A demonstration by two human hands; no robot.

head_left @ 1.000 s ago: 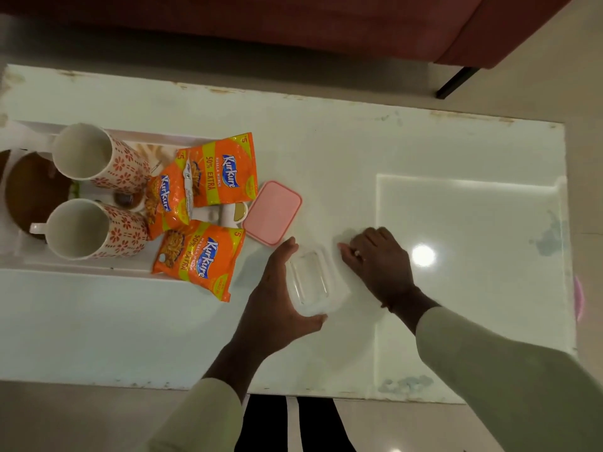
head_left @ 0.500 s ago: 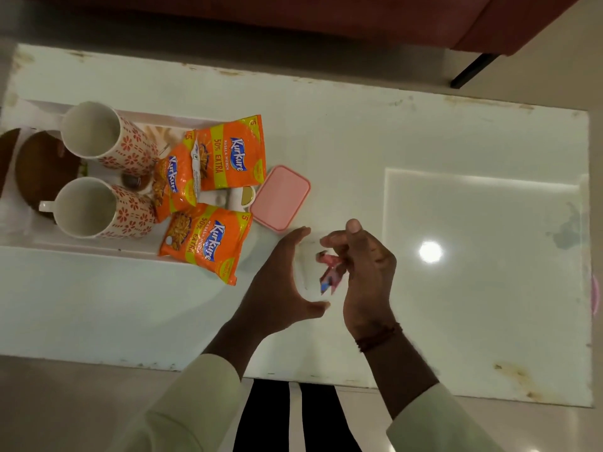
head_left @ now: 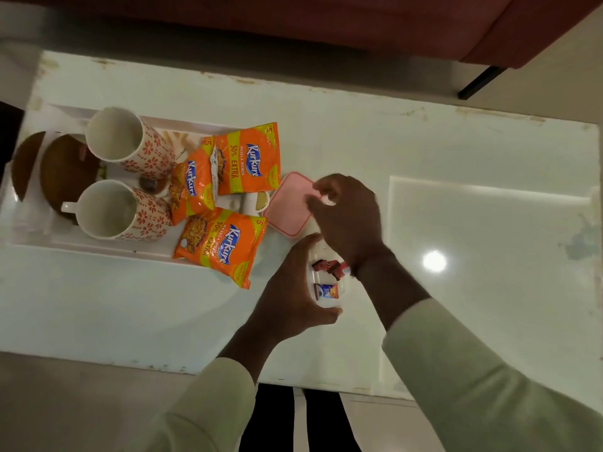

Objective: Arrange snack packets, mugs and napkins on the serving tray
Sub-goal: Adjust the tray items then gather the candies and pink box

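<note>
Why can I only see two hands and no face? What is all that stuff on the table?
The camera sits on the person's head and looks down, so you see only their arms. On the white table lies a tray with two flowery mugs and three orange snack packets. Beside it is a pink lid. The left hand curls around a small clear box with little wrapped sweets inside. The right hand reaches over the pink lid; whether it touches the lid, I cannot tell.
</note>
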